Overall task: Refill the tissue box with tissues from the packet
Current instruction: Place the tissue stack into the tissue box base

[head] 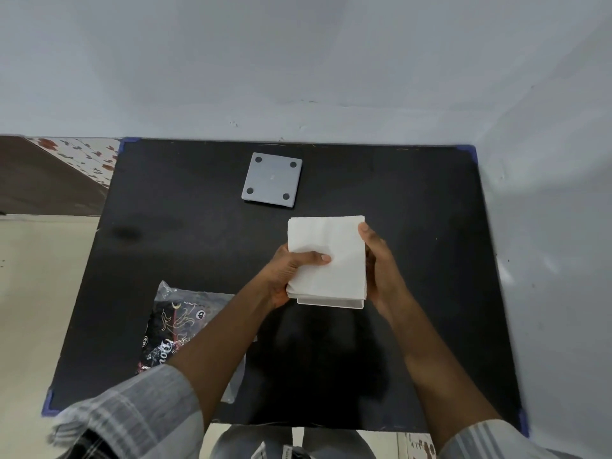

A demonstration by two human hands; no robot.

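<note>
A stack of white tissues [326, 256] is held above the black table [198, 226], near its middle, resting on or partly in the white tissue box [331, 303], of which only the near edge is seen beneath the stack. The left hand [291, 273] is closed on the stack's left side, its thumb pressed across the top sheet. The right hand [381, 270] is laid along the right edge, fingers curled against the side; whether the box is also gripped cannot be told.

The stack is judged light, soft and compressible, with loose sheets liable to fan or slide. It is best taken at both long sides, with light pressure on top. The box appears rigid plastic and may be held firmly.

The opened packet [175, 329] is noted at the near left, partly covered by the left forearm. A grey square base plate [272, 179] with four dark pads lies well apart at the far side.
</note>
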